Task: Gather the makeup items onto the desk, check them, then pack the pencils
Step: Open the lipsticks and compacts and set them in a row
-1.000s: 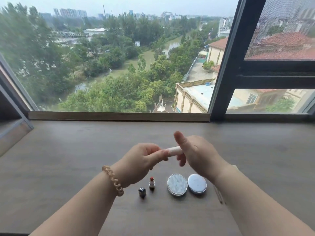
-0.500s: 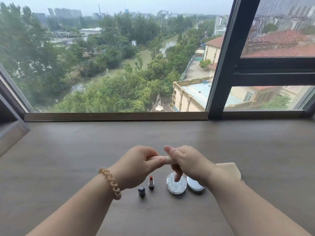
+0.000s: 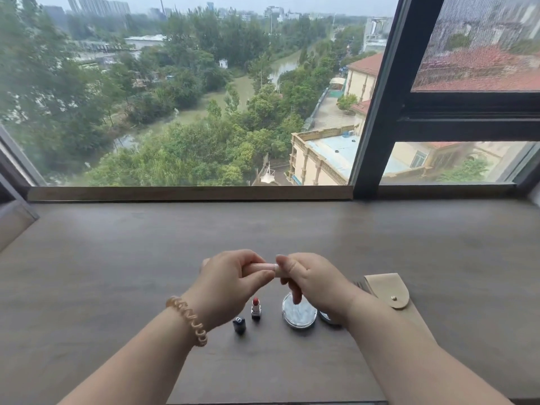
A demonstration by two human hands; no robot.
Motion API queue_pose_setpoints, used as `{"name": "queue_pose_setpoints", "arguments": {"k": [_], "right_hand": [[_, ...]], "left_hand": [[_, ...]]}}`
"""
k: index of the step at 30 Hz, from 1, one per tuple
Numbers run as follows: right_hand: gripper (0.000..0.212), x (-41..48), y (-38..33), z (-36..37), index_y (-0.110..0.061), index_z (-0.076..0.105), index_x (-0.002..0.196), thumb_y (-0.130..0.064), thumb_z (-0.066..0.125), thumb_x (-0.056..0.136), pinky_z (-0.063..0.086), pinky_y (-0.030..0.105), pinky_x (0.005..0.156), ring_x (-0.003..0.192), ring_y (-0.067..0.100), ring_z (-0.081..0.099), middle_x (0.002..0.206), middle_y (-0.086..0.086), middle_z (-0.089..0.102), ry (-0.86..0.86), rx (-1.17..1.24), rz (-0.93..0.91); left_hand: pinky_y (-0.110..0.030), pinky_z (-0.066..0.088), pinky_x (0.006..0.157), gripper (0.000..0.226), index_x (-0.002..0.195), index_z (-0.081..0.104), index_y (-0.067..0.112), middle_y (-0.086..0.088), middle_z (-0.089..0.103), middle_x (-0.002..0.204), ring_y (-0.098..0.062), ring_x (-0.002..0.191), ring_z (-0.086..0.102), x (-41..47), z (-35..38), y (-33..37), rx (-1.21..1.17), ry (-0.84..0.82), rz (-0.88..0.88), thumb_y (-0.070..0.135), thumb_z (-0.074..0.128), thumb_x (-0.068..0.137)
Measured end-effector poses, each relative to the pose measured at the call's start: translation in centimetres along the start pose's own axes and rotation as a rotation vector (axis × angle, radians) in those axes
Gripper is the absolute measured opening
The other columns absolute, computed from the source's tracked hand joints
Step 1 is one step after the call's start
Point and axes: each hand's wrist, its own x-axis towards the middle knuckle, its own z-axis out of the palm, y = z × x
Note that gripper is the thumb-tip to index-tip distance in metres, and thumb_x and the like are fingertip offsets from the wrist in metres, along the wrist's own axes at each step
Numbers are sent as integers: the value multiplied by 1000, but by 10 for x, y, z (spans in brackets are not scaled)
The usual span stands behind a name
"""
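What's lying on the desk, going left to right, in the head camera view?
Black cap → open red lipstick → round silver compact → beige snap pouch.

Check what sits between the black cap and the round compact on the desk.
Head view: the uncapped red lipstick stands upright between the black cap and the round compact, touching neither.

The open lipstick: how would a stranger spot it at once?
Start at the dark wooden desk under the big window. Just below the left hand in the picture, left of the round silver compact, the lipstick stands upright. Its bare red tip sets it apart from the small black cap beside it.
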Motion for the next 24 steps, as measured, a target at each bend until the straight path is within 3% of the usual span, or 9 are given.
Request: {"name": "queue_pose_setpoints", "arguments": {"k": [4,7,9,12,15,17,19,21,24], "right_hand": [[20,3,9,3,-13,53,82,-31,59,89,41,24,63,65,11,52,71,3,56,80,45,-156],[41,5,9,-1,-16,56,87,-56,50,83,46,35,71,68,15,57,76,6,61,35,78,-100],[60,8,6,-1,-10,59,80,-64,34,89,48,34,68,56,16,59,63,4,62,-18,88,21],[51,10,6,8,-15,51,60,-48,37,97,38,31,55,48,11,46,53,-4,51,66,-11,-28],[42,11,15,16,-16,50,71,-49,35,92,43,29,61,65,12,52,66,-3,55,189,-236,-231],[34,9,16,14,-15,45,79,-46,37,90,36,19,57,61,5,45,65,-8,48,195,-255,-289],[43,6,11,11,-12,49,85,-53,35,90,38,16,57,58,2,48,68,-8,52,139,-105,-213],[58,6,9,10,-7,57,84,-60,33,92,42,23,52,48,10,52,61,2,58,80,70,-4],[37,6,11,17,-11,56,72,-38,45,96,41,30,53,46,14,47,55,3,53,78,20,28]], "left_hand": [[-17,39,56,30,77,71,14,4,63,67,-4,56,50,5,-3,7,-330,-58,-157,43,63,83],[-15,40,54,23,80,71,15,5,61,64,-5,56,50,2,0,5,-311,-65,-132,37,67,83],[-20,44,57,14,82,70,23,5,64,66,-7,56,54,2,4,1,-191,-30,-57,37,70,81],[-25,50,69,23,80,70,21,10,72,72,-10,61,64,2,8,2,-247,-3,-65,44,68,78],[-24,44,63,32,83,72,10,3,69,74,-4,50,51,0,12,5,-459,-42,-225,40,61,86],[-25,42,65,31,82,72,11,6,67,70,-5,50,49,-2,11,6,-572,-73,-272,38,59,87],[-23,42,63,23,81,71,15,6,63,67,-7,55,50,-3,10,3,-490,-62,-230,36,63,86],[-23,43,58,15,83,70,19,3,65,69,-11,58,52,-2,9,-1,-311,-20,-148,34,67,83],[-29,47,61,25,79,70,16,2,69,70,-14,60,57,-2,11,-1,-269,13,-140,41,69,80]]}}
